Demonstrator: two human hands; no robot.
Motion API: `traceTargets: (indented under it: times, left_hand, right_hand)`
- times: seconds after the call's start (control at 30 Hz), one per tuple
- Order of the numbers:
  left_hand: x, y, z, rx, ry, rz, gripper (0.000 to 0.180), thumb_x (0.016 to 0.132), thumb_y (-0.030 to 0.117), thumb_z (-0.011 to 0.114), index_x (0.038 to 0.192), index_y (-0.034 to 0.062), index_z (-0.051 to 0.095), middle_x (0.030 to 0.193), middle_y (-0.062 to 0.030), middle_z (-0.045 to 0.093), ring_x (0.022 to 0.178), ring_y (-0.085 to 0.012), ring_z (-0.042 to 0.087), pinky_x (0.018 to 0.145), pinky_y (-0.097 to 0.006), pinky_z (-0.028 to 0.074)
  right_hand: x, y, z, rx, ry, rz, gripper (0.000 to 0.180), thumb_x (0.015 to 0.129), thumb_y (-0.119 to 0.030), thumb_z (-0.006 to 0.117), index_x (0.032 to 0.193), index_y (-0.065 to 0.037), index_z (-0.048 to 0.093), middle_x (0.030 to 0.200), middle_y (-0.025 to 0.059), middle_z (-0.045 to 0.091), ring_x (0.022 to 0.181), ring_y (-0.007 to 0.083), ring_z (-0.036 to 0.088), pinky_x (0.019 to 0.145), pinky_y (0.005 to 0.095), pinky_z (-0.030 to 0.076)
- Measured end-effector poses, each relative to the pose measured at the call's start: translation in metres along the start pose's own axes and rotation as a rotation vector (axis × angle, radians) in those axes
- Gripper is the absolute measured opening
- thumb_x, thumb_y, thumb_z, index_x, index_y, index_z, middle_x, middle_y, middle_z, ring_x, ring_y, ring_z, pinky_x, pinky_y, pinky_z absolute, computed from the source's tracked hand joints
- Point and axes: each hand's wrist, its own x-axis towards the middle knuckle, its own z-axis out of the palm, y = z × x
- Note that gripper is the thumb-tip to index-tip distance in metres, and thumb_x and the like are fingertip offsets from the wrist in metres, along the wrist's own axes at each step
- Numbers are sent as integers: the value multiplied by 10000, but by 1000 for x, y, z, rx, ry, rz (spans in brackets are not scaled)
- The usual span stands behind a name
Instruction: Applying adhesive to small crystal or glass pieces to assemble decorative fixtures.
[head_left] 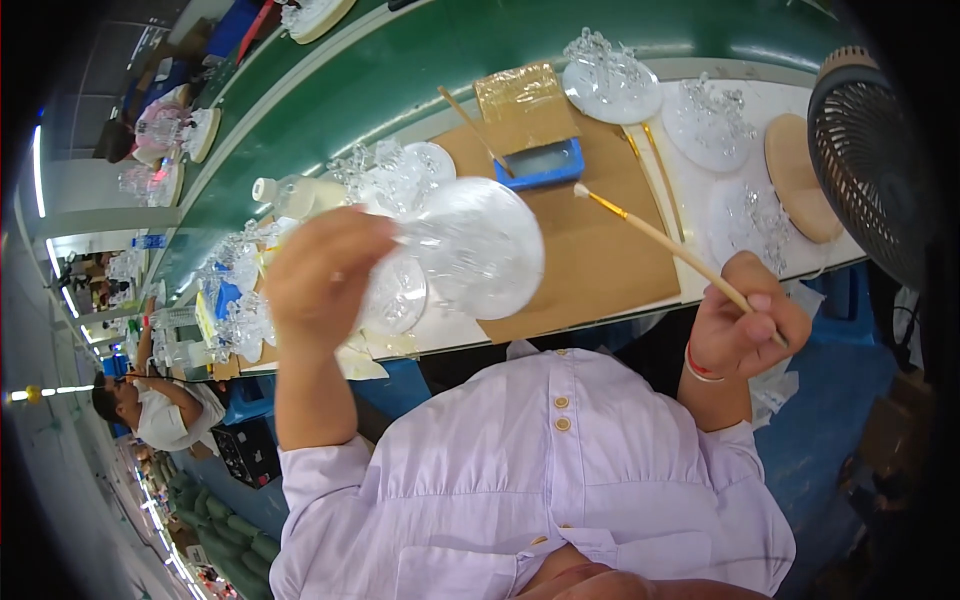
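Observation:
My left hand (325, 275) is blurred by motion, its fingers closed at the edge of a clear ornament on a round, whitish disc (500, 245). That disc is tilted above the table, and its clear parts are smeared. In my right hand (755, 320) is a paintbrush (680, 250) with a pale wooden handle, pinched between thumb and fingers. Its whitish bristles point up and left, toward a small blue tray (545, 180). Another clear disc (395, 295) lies partly hidden behind my left hand and the ornament.
Brown cardboard (600, 250) covers the table's middle. More clear ornaments (612, 85) stand around it. Another brush (470, 125) leans in the tray by a taped cardboard box (528, 100). A bottle (300, 195) stands left; a dark fan (865, 160) is right. A person (165, 410) sits far left.

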Motion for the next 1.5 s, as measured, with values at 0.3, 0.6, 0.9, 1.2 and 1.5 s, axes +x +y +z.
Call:
traceTargets:
  times: [0.3,0.6,0.9,1.2,1.5]
  left_hand:
    - [124,-106,-50,439,183,-272,169,816,185,723,967,106,723,827,-50,711,733,-119,661,664,-235,492]
    - [164,-262,78,612,-209,-374,276,827,297,654,1031,114,688,954,-158,681,921,-340,647,818,-405,500]
    - [115,-195,64,537,-385,-430,634,829,469,654,1308,86,490,1218,-177,592,1103,-359,576,896,-440,480]
    - [-5,-114,30,314,-288,-718,313,853,220,664,1111,66,573,898,-194,682,867,-384,648,742,-437,506]
    - [-3,-28,5,143,-69,-533,232,837,101,664,1056,109,588,836,-179,668,797,-348,655,649,-388,504]
  right_hand:
    - [-10,20,-9,-19,-90,-12,252,1013,-285,432,1112,-53,431,799,154,523,559,151,402,488,257,339]
    - [-10,31,-4,91,-188,57,254,980,-213,514,1180,-63,468,939,149,567,628,171,499,554,290,423]
    - [-15,30,-1,39,-222,93,232,967,-142,520,1179,-66,466,917,137,575,671,176,513,584,294,432]
    - [-14,21,4,-43,-153,-1,222,988,-209,494,1129,-39,468,814,151,568,631,170,502,564,299,427]
    - [15,34,27,-123,-275,148,103,964,-21,467,1064,-3,452,878,142,580,702,151,535,669,275,460]
